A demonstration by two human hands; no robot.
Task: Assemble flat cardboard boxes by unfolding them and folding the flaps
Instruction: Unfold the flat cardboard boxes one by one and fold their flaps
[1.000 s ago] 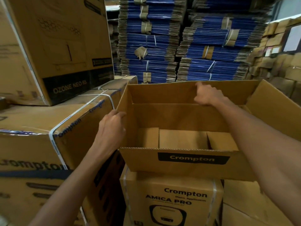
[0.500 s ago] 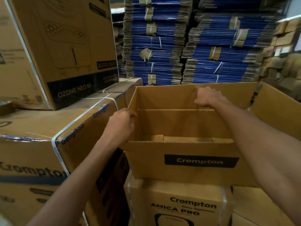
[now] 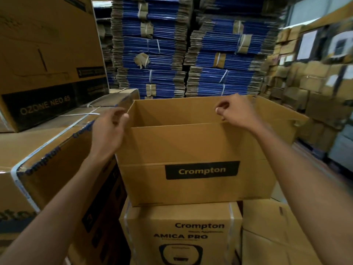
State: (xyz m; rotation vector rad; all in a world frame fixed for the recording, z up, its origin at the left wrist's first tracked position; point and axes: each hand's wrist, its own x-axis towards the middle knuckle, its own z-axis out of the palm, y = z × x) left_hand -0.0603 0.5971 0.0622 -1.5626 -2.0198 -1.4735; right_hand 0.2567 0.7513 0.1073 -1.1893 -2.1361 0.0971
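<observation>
Across the upper middle of the frame rise stacks of strapped flat cardboard (image 3: 162, 54). In front of them, filling the centre, is the open box (image 3: 191, 190), which sits on a sealed carton (image 3: 191, 215) at the bottom centre. The box looks empty, so it should be light and easy to shift. Its corrugated walls are probably stiff along the panels but weak at the scored creases, so a squeeze mid-panel could buckle it. The best holds seem to be the corners and the free edges of the flaps. The near flap (image 3: 181, 144) stands upright and the far flap (image 3: 172, 111) rises behind it. The left hand (image 3: 108, 131) is at the box's upper left corner with its fingers curled. The right hand (image 3: 238, 111) hangs over the near flap's top edge, finger and thumb drawn close. For both hands, blur hides whether they pinch cardboard.
</observation>
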